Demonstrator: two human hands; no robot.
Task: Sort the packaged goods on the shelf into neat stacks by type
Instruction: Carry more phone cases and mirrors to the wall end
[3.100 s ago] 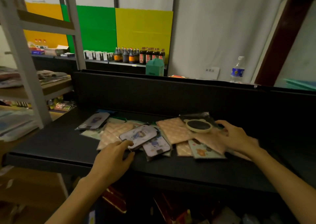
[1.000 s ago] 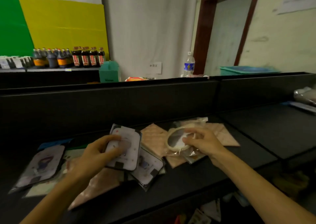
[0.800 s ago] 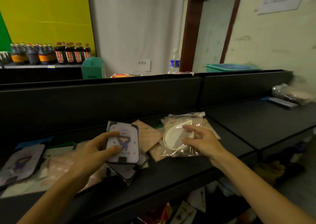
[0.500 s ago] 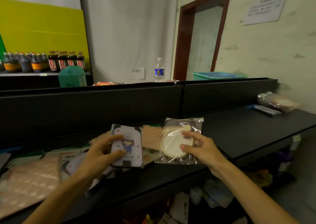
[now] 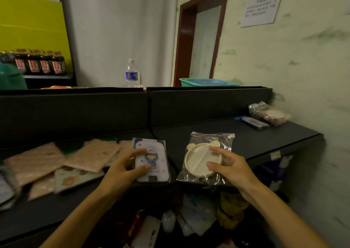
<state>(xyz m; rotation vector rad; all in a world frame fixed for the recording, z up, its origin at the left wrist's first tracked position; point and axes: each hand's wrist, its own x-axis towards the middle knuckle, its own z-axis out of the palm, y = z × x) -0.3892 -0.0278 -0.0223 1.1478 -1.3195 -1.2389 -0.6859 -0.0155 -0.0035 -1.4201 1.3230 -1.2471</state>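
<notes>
Left hand [image 5: 123, 169] pinches a phone case [image 5: 151, 160] with a cartoon figure, thumb on its face, fingers curled round the left edge. Case is held near the front edge of the black shelf [image 5: 265, 140], roughly centre. Right hand [image 5: 230, 166] grips a clear bag [image 5: 208, 157] holding a cream round dish with ears; thumb and fingers curled on its right side, bag just right of the case, apart from it. Left part of shelf: loose pile of pink quilted packets [image 5: 56, 158], overlapping, with a pale printed packet [image 5: 73, 178] at the near edge. Far right end of shelf: another bagged round dish [image 5: 270, 114] beside a flat dark-blue packet [image 5: 251, 122]. Behind the shelf's back wall: water bottle [image 5: 131, 73], green tray [image 5: 206, 82], dark bottles [image 5: 39, 62] far left.
</notes>
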